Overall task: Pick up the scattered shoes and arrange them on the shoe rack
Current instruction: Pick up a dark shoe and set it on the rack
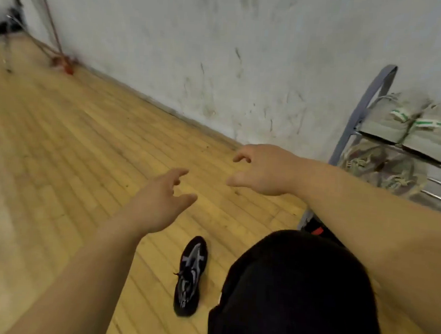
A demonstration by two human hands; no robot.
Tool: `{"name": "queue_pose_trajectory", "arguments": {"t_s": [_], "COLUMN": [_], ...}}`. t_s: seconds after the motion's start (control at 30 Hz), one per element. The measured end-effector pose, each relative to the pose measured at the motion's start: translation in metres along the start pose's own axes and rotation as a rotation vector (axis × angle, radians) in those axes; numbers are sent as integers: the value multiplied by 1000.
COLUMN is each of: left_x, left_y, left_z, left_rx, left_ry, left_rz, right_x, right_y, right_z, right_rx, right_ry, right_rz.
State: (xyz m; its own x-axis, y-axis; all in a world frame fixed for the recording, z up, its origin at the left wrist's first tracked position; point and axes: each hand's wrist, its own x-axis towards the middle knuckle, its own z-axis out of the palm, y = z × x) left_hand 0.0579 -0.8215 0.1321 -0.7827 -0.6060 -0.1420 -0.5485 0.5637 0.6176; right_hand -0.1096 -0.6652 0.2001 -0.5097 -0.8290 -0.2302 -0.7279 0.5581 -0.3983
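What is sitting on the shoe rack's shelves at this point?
The shoe rack holds pale shoes with green stripes on top and camouflage-patterned shoes below. A dark item with red shows at the bottom; the right arm covers the rest.

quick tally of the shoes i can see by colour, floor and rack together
black and grey: 1, the sneaker lying on the wood floor
pale with green stripes: 2, side by side on the upper shelf of the shoe rack
camouflage: 1, the shoe on the shelf below
total: 4
A dark item with a red patch at the rack's foot is too hidden to count.
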Motion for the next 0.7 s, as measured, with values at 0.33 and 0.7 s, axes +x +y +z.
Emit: {"name": "queue_pose_trajectory", "arguments": {"t_s": [0.33, 0.7], "left_x": [-67, -4], "left_y": [-241, -250], "left_z": [108, 239], "left_rx": [-231, -510], "left_ry": [-110, -214], "left_rz": [-597, -743], "right_x": [68, 118], "right_y": [-67, -6], "right_z": [236, 271], "right_rx": [-234, -46], "right_ry": [-585, -592], "right_rz": [-73, 193]}}
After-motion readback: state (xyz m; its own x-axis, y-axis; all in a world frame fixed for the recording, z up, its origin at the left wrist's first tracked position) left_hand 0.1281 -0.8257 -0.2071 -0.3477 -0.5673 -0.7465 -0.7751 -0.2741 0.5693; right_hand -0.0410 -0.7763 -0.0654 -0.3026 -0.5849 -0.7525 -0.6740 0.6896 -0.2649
